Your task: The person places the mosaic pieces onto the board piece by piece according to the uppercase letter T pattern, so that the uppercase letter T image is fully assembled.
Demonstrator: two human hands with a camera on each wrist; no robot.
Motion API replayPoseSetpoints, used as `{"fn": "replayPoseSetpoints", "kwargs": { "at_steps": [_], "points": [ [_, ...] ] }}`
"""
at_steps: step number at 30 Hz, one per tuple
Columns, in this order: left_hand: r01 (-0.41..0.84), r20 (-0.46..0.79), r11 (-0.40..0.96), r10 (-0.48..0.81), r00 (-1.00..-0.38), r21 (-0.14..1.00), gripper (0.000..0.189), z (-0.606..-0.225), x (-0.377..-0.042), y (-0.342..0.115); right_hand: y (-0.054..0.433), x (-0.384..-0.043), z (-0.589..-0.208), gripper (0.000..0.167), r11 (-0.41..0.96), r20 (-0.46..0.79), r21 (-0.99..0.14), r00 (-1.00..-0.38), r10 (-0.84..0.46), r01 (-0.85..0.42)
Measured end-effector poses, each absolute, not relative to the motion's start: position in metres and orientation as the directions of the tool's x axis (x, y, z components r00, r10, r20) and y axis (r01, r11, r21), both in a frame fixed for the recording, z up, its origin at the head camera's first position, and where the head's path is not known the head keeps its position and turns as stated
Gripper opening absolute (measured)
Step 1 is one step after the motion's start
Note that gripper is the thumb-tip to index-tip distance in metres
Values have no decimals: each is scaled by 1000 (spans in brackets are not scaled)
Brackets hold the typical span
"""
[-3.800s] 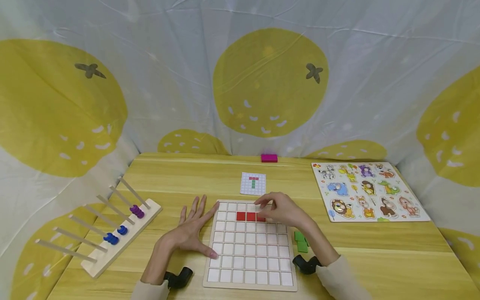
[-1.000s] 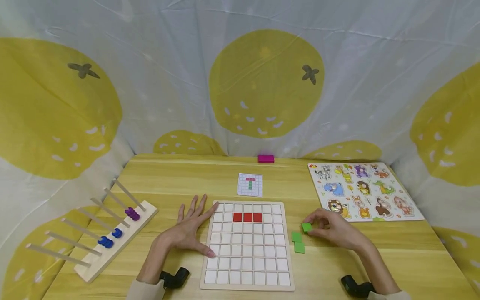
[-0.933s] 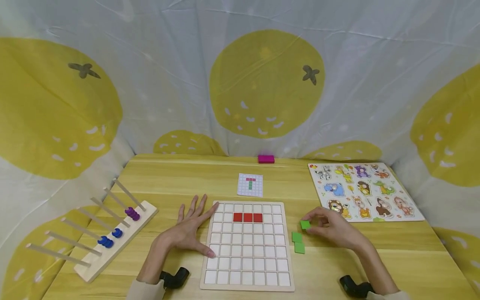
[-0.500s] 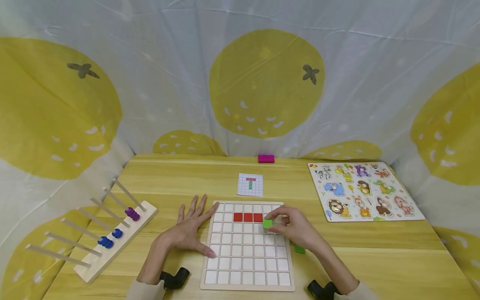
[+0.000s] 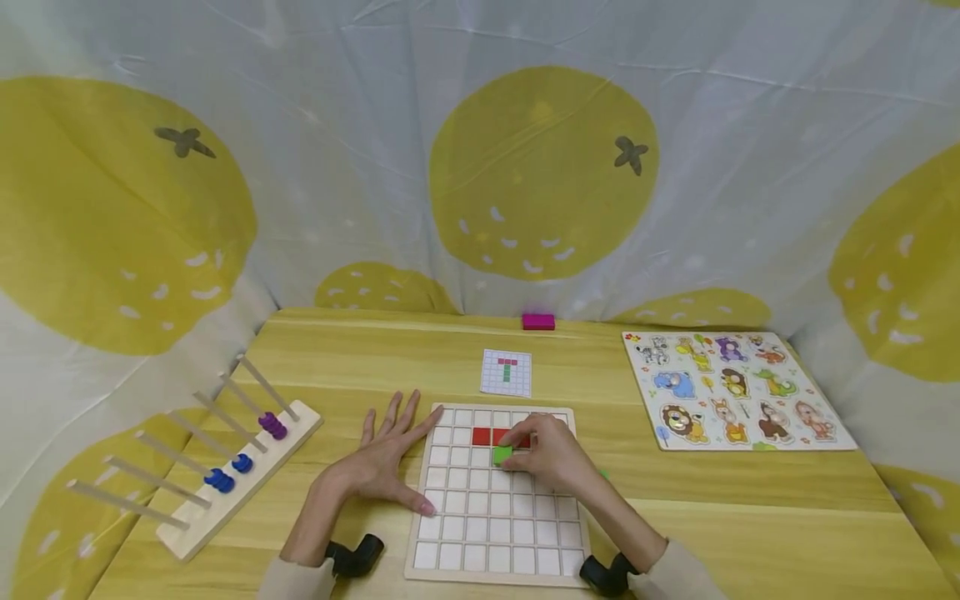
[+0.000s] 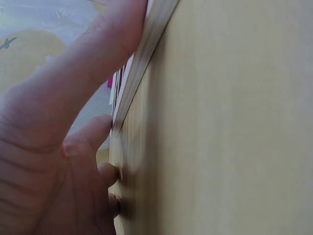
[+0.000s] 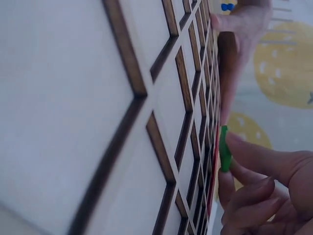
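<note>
My right hand point(image 5: 551, 452) pinches a green square tile point(image 5: 502, 455) between thumb and fingers, close over the gridded wooden board point(image 5: 487, 533), just below the row of red tiles point(image 5: 482, 436). In the right wrist view the green tile point(image 7: 225, 149) is held tilted near the board's surface. My left hand point(image 5: 382, 467) lies spread at the board's left edge, its thumb on the frame and an index fingertip at the upper left corner. In the left wrist view that thumb point(image 6: 98, 58) rests along the board's edge. The right hand partly covers the red row.
Behind the board lies a pattern card point(image 5: 506, 372) with a red and green T. A magenta block point(image 5: 538, 322) sits at the back edge. To the left is a peg rack point(image 5: 243, 483) with beads; to the right, an animal puzzle point(image 5: 738, 392). A green tile point(image 5: 603, 473) peeks past the right forearm.
My right hand released a red tile at the row's right end, took a green tile from the pile at right, and carried it left over the board. The left hand stayed at the board's edge.
</note>
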State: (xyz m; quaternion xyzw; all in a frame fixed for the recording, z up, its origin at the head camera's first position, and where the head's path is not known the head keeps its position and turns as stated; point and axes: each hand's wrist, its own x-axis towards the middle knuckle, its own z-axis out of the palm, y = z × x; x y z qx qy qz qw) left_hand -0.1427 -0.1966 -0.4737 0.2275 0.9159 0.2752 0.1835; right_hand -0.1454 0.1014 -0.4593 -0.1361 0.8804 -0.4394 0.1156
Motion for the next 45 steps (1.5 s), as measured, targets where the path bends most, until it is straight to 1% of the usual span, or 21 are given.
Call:
{"fn": "replayPoseSetpoints", "kwargs": {
  "at_steps": [9,13,18,24,33,38,41,45],
  "points": [
    [318,-212,743,522,-826,589,136,-475,-144,-194,98,-145,-462,19,648,-52,-736,-937,-345,-197],
    [316,-213,746,518,-828,586,136,-473,-144,-195,96,-145,-461,20,658,-43,-723,-936,-349,-212],
    [322,-210,750,518,-829,578,136,-471,-144,-195,95,-147,-460,22,647,-61,-736,-932,-358,-200],
    [336,-191,748,520,-833,573,135,-471,-143,-195,96,-146,-461,21,635,-49,-742,-928,-368,-213],
    [330,-185,743,516,-836,582,135,-470,-142,-195,95,-147,-461,22,642,-79,-749,-940,-331,-163],
    [328,-187,745,514,-837,581,135,-471,-142,-196,96,-146,-459,23,648,-81,-741,-935,-344,-174],
    [328,-190,747,514,-836,579,136,-472,-142,-196,103,-146,-455,21,627,-68,-756,-931,-358,-186],
    [327,-196,747,516,-834,578,136,-473,-142,-196,125,-146,-451,20,599,-56,-779,-931,-360,-185]
  ]
}}
